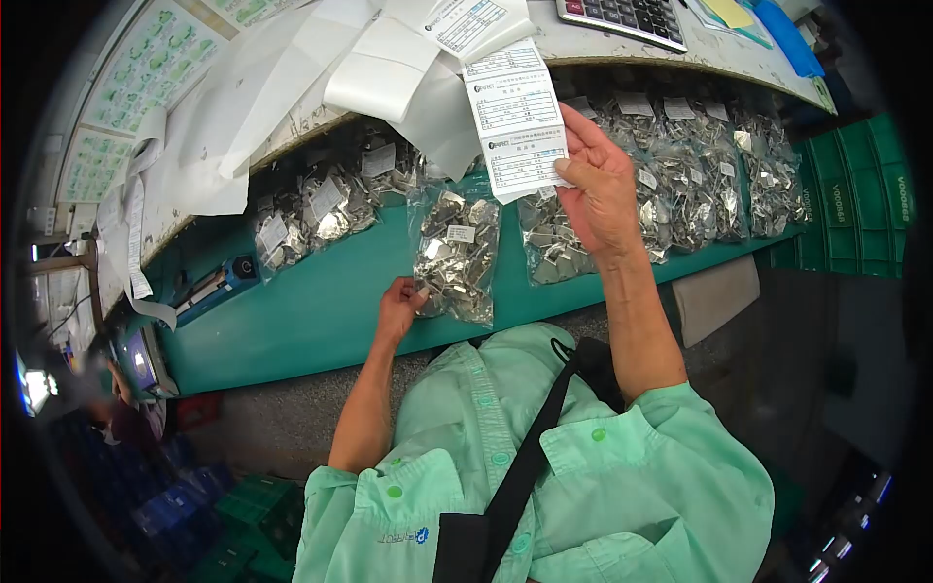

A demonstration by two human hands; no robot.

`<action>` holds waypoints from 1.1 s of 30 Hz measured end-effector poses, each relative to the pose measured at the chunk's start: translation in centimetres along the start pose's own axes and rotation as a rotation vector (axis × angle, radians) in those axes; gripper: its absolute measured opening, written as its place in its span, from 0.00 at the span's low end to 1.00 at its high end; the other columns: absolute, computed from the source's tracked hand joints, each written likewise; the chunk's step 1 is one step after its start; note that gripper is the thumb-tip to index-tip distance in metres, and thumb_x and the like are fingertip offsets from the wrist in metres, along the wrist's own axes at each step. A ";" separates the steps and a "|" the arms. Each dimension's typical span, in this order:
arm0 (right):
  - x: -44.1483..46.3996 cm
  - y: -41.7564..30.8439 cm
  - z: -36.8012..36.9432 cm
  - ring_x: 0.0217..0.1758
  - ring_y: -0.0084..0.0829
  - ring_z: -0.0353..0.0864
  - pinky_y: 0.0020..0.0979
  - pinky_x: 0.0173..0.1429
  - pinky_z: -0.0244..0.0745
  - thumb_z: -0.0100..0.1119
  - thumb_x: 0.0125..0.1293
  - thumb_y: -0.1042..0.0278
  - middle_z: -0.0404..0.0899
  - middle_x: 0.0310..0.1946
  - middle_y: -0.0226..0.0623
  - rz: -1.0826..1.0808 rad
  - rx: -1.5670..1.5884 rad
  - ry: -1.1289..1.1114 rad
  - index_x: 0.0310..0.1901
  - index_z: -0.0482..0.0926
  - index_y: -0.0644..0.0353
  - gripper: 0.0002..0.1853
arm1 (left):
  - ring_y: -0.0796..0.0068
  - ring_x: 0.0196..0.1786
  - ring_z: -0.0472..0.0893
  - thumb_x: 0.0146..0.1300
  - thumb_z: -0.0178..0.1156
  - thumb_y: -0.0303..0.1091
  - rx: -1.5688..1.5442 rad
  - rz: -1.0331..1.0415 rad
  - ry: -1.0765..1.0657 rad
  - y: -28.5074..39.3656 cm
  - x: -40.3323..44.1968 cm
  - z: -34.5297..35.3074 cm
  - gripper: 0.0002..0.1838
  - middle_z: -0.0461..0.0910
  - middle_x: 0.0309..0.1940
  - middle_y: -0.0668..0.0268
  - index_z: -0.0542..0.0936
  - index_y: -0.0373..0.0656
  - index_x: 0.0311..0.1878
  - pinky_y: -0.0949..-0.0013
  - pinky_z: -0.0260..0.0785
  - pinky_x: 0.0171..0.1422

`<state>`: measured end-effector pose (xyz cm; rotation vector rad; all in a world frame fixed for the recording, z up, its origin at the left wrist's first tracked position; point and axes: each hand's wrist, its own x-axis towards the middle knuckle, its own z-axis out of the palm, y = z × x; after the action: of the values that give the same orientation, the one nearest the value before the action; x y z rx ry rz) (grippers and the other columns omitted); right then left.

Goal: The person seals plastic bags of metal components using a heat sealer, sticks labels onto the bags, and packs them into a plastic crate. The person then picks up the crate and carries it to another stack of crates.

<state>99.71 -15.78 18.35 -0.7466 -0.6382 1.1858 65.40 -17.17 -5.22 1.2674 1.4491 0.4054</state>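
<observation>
A green desk (292, 330) runs beneath a white shelf (729, 73), with green crates (855, 204) past its right end. There is one calculator (627, 17) on the shelf, one label strip (510, 112), one bag (452, 272) by the desk's near edge, and other bags (690, 185), too overlapped to count, along the far edge. The right grip (604, 189) is clamped on the strip above the far edge; the left grip (398, 309) pinches the near bag's left corner. The strip is white, dark-printed; the bag is clear, full of shiny metal pieces.
</observation>
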 end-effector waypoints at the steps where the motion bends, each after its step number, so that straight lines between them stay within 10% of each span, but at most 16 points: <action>1: 0.1 -0.4 -0.1 0.65 0.38 0.77 0.36 0.71 0.71 0.47 0.57 0.90 0.74 0.62 0.56 0.018 0.025 -0.027 0.70 0.59 0.78 0.35 | 0.77 0.32 0.75 0.58 0.71 0.38 -0.018 -0.014 -0.001 0.3 0.1 0.1 0.20 0.78 0.30 0.67 0.78 0.35 0.48 0.72 0.70 0.38; 33: 1.5 -0.6 0.1 0.74 0.46 0.65 0.45 0.78 0.58 0.54 0.43 0.88 0.64 0.69 0.57 0.061 0.230 -0.257 0.77 0.50 0.62 0.53 | 0.80 0.34 0.73 0.59 0.71 0.34 -0.122 -0.103 0.040 1.9 -1.1 0.5 0.17 0.76 0.30 0.71 0.79 0.35 0.47 0.74 0.67 0.39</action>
<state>100.39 -14.45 18.95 -0.4254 -0.6804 1.3983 66.47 -17.58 -3.32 1.0881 1.4941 0.4454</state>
